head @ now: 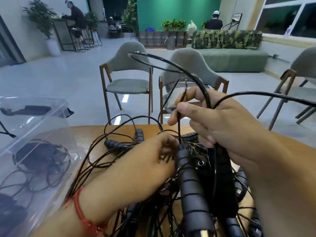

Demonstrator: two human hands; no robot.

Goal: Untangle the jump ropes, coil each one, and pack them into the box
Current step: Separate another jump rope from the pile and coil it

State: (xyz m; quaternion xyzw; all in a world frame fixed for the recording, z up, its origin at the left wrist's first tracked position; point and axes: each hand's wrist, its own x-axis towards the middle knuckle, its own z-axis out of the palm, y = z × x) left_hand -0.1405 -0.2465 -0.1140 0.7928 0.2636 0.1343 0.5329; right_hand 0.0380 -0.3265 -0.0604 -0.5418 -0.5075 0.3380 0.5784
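The jump ropes (188, 168) lie as one black tangle on the near right part of the wooden bench (89, 134), with loose loops spreading left across it. The right hand (227, 122) is raised above the heap. Its fingers (183, 107) pinch a thin cord (179, 124) between thumb and forefinger. That cord runs straight down from the pinch into the tangle, while other strands arc up and over the hand toward the far side and out to the right. The lower fingers of this hand curl down against the top of the heap.

The left hand (142, 165), with a red string bracelet (80, 211) at the wrist, reaches in from the near left. Its fingers are pushed among the cords just left of the taut strand. They are blurred and partly hidden, so I cannot tell whether they pinch anything.

A thick ribbed handle (193, 190) stands out of the heap between the two hands. Two smaller ribbed handles (113, 144) lie farther left on the bench, touching the loose loops.

The clear plastic box (51, 120) sits at the left edge, with a coiled rope (41, 154) inside it. Grey chairs (126, 82) stand beyond the bench.
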